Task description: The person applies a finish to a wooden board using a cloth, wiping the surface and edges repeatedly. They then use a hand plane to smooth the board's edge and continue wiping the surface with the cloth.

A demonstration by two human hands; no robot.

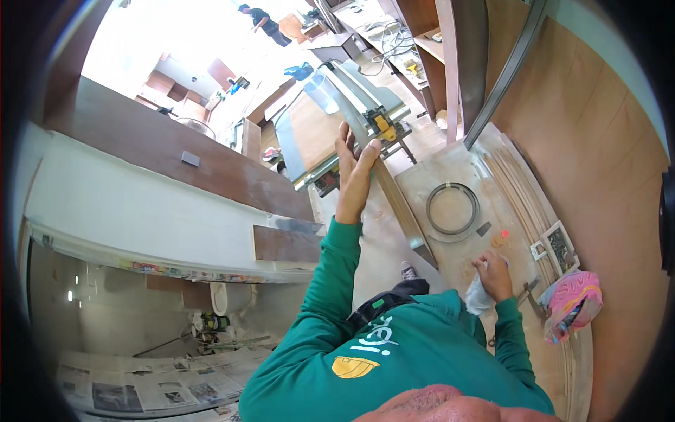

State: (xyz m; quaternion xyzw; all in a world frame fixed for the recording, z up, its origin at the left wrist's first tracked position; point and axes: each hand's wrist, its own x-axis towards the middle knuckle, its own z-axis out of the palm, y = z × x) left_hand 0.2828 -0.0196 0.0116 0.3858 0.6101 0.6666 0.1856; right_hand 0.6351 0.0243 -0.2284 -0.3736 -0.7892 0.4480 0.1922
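Note:
My left hand [356, 177] is raised in front of me, its thumb on one side and its fingers on the other side of a long narrow wooden strip [399, 204]. From the hand the strip slants down toward my shoe; part of its length is behind my fingers. Over the workbench, my right hand [496, 276] is closed around a crumpled white thing [479, 298], perhaps a rag or a bag. Beyond the right hand lie a dark coiled band [453, 209], a small dark grey piece [484, 228] and a small red-orange item [504, 234].
The wooden workbench [429, 176] is at my right, bearing thin strips [517, 179], a white frame [560, 246] and a pink bag [573, 302]. Ahead stands a table saw [309, 133]. A low partition [162, 200] runs along my left. Another person [264, 22] works far off.

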